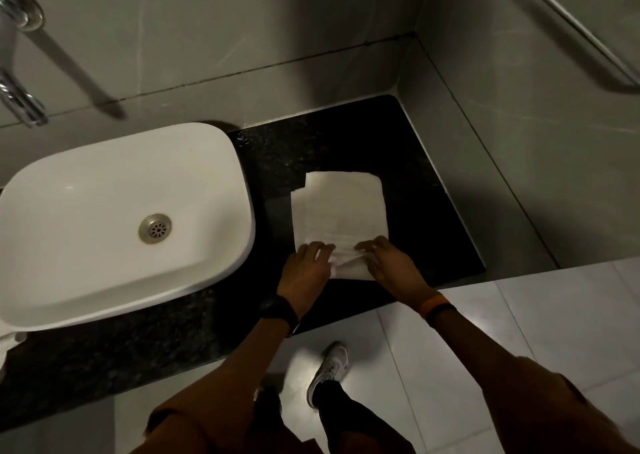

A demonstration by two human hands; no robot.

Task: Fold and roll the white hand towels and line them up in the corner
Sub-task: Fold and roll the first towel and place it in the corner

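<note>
A white hand towel lies folded flat on the black granite counter, right of the basin. Its near end is turned up into a small fold. My left hand grips that near end at its left side. My right hand holds the same end at its right side, fingers curled over the cloth. The far end of the towel lies loose, with an uneven corner at the upper left. The counter's back right corner is bare.
A white basin with a metal drain fills the counter's left. A chrome tap hangs above it. Grey tiled walls close the back and right, with a metal rail on the right wall. More white cloth shows at the far left edge.
</note>
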